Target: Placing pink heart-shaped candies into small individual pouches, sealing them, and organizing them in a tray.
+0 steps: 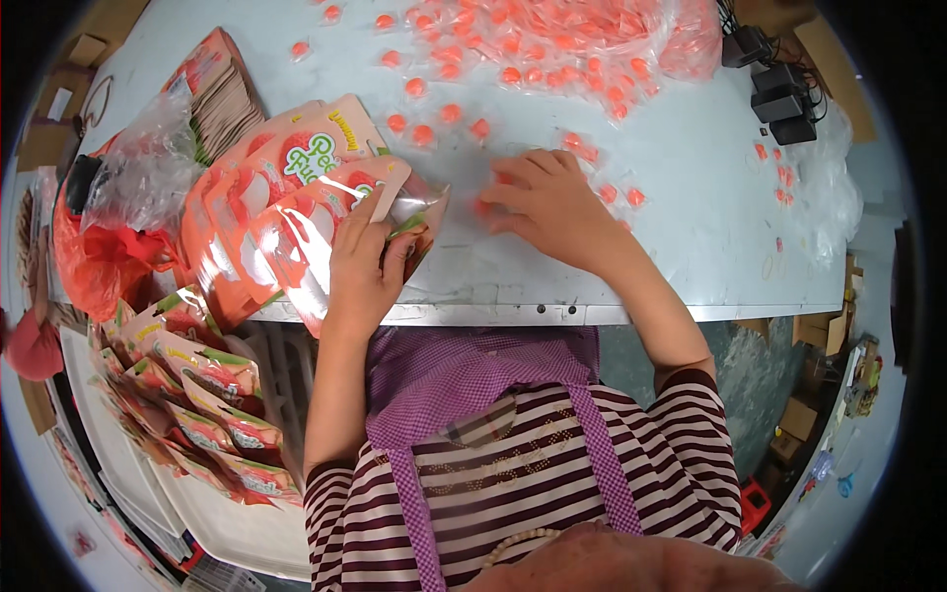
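Evidently mid-batch; clock positions taken from the centre of the view. Largest: a pale grey-blue, smooth-topped bench (710, 252). At 7 to 8 o'clock, a shallow white plastic tray (247, 538); above it, overlapping rows of bulging pink-and-green printed pouches (212, 429), judged filled, so done.

At 1 o'clock, a big heap of small red-orange pieces in clear wrappers (592, 49): plenty left. At 10 o'clock, a fanned pile of flat, glossy red-and-peach pouches (232, 232), plus a tight stack of similar pouches (227, 104) beyond; both appear unfilled, so to do.

Hands: the left hand (365, 261), toward 9 to 10 o'clock, grips a silver-lined printed pouch (419, 212), its mouth gaping toward 3 o'clock; contents cannot be made out. The right hand (547, 202), toward 1 o'clock, has curled, blurred fingers over red-orange pieces; cannot tell whether any are grasped.

Smallest: loose wrapped pieces (422, 135) scattered at 12 o'clock, not yet packed.
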`<state>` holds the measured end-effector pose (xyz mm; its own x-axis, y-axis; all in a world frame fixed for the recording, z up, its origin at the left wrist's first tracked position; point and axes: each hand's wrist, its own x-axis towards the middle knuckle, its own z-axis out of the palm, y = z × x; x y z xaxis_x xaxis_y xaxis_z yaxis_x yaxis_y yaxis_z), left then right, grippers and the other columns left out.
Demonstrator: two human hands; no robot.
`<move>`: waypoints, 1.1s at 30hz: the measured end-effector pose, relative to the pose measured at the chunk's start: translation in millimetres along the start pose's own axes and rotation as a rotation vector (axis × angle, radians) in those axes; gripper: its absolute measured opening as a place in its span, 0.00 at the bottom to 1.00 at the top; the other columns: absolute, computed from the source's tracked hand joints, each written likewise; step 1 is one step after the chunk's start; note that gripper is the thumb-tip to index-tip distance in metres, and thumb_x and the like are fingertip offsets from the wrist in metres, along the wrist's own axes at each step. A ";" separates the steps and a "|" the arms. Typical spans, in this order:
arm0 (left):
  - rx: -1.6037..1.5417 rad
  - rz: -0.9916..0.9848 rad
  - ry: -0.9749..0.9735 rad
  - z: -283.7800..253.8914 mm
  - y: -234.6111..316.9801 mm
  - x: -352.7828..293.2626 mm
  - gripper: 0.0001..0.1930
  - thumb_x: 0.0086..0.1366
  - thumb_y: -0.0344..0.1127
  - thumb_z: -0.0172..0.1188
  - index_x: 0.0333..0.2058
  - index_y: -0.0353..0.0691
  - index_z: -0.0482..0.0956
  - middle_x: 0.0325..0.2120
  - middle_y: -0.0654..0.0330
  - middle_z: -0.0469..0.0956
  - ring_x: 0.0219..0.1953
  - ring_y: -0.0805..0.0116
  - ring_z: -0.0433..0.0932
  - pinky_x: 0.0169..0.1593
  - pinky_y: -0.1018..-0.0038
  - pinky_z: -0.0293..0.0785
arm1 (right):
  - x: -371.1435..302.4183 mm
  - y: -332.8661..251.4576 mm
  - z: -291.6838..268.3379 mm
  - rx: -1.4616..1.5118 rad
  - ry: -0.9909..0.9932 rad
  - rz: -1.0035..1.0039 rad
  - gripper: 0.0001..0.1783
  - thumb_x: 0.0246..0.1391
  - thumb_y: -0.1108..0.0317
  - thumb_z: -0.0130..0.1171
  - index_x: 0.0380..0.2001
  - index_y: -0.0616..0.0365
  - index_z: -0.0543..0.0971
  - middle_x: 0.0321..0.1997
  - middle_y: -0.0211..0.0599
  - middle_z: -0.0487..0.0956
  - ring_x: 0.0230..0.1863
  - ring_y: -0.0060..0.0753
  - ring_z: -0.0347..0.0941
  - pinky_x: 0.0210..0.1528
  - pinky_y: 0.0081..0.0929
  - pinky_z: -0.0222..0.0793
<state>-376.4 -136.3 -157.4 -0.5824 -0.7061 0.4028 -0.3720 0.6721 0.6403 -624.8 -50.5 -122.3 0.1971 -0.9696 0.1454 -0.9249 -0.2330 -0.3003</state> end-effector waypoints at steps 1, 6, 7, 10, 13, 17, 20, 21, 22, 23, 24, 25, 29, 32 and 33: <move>0.004 0.000 -0.001 0.1 0.0 0.0 0.10 0.56 0.31 0.65 0.32 0.32 0.74 0.52 0.43 0.73 0.48 0.43 0.74 0.51 0.59 0.70 | -1.5 3.5 -4.2 0.034 -0.035 -0.003 0.19 0.48 0.63 0.63 0.46 0.45 0.77 0.55 0.33 0.72 0.57 0.40 0.64 0.58 0.42 0.57; -0.003 -0.012 -0.001 -0.4 1.8 0.5 0.10 0.56 0.30 0.65 0.32 0.32 0.74 0.52 0.43 0.73 0.48 0.44 0.74 0.51 0.59 0.70 | 33.6 16.0 7.6 -0.001 0.260 -0.035 0.19 0.51 0.63 0.62 0.47 0.54 0.76 0.50 0.32 0.75 0.53 0.36 0.67 0.52 0.38 0.61; -0.001 -0.011 0.001 -0.5 2.1 0.9 0.10 0.56 0.30 0.65 0.32 0.32 0.74 0.52 0.43 0.73 0.48 0.44 0.74 0.50 0.60 0.70 | 43.1 17.6 13.0 -0.002 0.307 -0.046 0.19 0.51 0.64 0.62 0.47 0.56 0.76 0.50 0.33 0.75 0.52 0.36 0.67 0.51 0.37 0.61; -0.001 0.017 0.007 -0.5 1.8 2.0 0.10 0.56 0.30 0.65 0.31 0.32 0.74 0.52 0.43 0.73 0.47 0.44 0.74 0.50 0.59 0.70 | 61.5 21.2 24.9 -0.086 0.318 -0.083 0.17 0.52 0.65 0.61 0.45 0.55 0.77 0.51 0.33 0.75 0.51 0.36 0.68 0.50 0.36 0.61; -0.013 0.010 0.000 -0.3 0.4 1.2 0.10 0.56 0.31 0.65 0.31 0.32 0.74 0.52 0.42 0.73 0.47 0.43 0.74 0.51 0.59 0.70 | 57.6 26.4 22.0 -0.084 0.184 -0.068 0.16 0.53 0.64 0.60 0.45 0.54 0.77 0.51 0.32 0.75 0.51 0.35 0.69 0.49 0.38 0.61; -0.012 0.002 0.003 1.0 -1.6 -0.5 0.11 0.56 0.31 0.65 0.31 0.32 0.73 0.52 0.42 0.73 0.47 0.43 0.74 0.51 0.59 0.70 | 59.1 30.9 17.8 -0.069 0.126 -0.035 0.15 0.55 0.64 0.58 0.46 0.52 0.77 0.51 0.30 0.75 0.51 0.35 0.69 0.50 0.39 0.61; -0.011 0.001 -0.010 1.2 -2.4 0.3 0.11 0.55 0.32 0.65 0.31 0.32 0.74 0.52 0.42 0.73 0.47 0.43 0.74 0.51 0.59 0.70 | 82.2 23.0 32.3 -0.027 0.251 -0.091 0.15 0.55 0.64 0.57 0.47 0.50 0.76 0.50 0.28 0.76 0.51 0.34 0.69 0.50 0.39 0.61; -0.016 0.003 -0.013 1.0 -2.3 0.3 0.11 0.55 0.32 0.66 0.32 0.32 0.74 0.52 0.42 0.73 0.48 0.43 0.74 0.51 0.59 0.70 | 91.8 17.6 40.2 -0.005 0.297 -0.119 0.15 0.56 0.64 0.56 0.47 0.49 0.76 0.50 0.28 0.76 0.51 0.34 0.69 0.50 0.39 0.61; -0.023 0.015 -0.011 0.8 -2.1 0.5 0.11 0.55 0.32 0.66 0.32 0.32 0.75 0.52 0.42 0.73 0.48 0.43 0.74 0.51 0.59 0.70 | 97.9 13.9 45.8 0.017 0.344 -0.148 0.15 0.56 0.64 0.56 0.47 0.48 0.76 0.50 0.27 0.76 0.50 0.34 0.69 0.50 0.39 0.60; 0.002 0.035 0.003 0.4 -1.7 0.2 0.12 0.54 0.31 0.67 0.34 0.33 0.75 0.50 0.41 0.73 0.46 0.44 0.75 0.49 0.61 0.71 | 101.5 11.7 49.5 0.025 0.320 -0.146 0.16 0.56 0.64 0.56 0.48 0.48 0.76 0.50 0.27 0.76 0.51 0.34 0.69 0.50 0.40 0.60; 0.023 0.065 0.023 -0.1 -1.3 -0.1 0.12 0.53 0.30 0.67 0.35 0.33 0.75 0.48 0.41 0.74 0.44 0.44 0.76 0.48 0.62 0.73 | 104.4 9.8 51.9 0.033 0.295 -0.144 0.16 0.55 0.64 0.57 0.48 0.47 0.76 0.51 0.27 0.76 0.51 0.34 0.69 0.51 0.41 0.60; 0.043 0.088 0.039 -0.6 -1.0 -0.4 0.13 0.52 0.28 0.68 0.36 0.34 0.76 0.46 0.40 0.75 0.42 0.45 0.77 0.46 0.63 0.74 | 104.2 8.3 52.5 0.037 0.214 -0.106 0.17 0.55 0.64 0.57 0.49 0.46 0.75 0.51 0.26 0.76 0.52 0.35 0.69 0.52 0.41 0.60; -0.054 -0.070 -0.010 -2.5 0.9 -5.4 0.17 0.49 0.32 0.70 0.39 0.39 0.79 0.56 0.43 0.69 0.51 0.45 0.73 0.53 0.60 0.71 | 70.2 11.1 36.0 0.024 0.087 -0.060 0.18 0.54 0.63 0.58 0.50 0.46 0.75 0.53 0.25 0.75 0.54 0.35 0.68 0.54 0.44 0.59; -0.060 -0.038 -0.005 -1.5 -1.7 -4.6 0.18 0.47 0.32 0.71 0.40 0.40 0.79 0.57 0.44 0.68 0.51 0.45 0.73 0.53 0.60 0.71 | 31.0 14.9 18.0 0.011 0.066 -0.034 0.20 0.53 0.61 0.59 0.50 0.46 0.74 0.54 0.26 0.74 0.57 0.35 0.66 0.57 0.45 0.57; -0.041 0.003 0.002 -0.8 -2.8 -3.7 0.19 0.47 0.31 0.71 0.40 0.41 0.80 0.57 0.44 0.68 0.51 0.45 0.73 0.53 0.61 0.71 | 17.8 15.8 12.4 0.006 0.048 -0.010 0.20 0.53 0.60 0.60 0.50 0.46 0.74 0.55 0.27 0.73 0.58 0.36 0.66 0.57 0.46 0.57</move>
<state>-372.6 -135.8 -160.2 -0.5817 -0.7049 0.4059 -0.3403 0.6641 0.6657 -631.9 -72.3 -136.1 0.1907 -0.9624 0.1934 -0.9208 -0.2437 -0.3046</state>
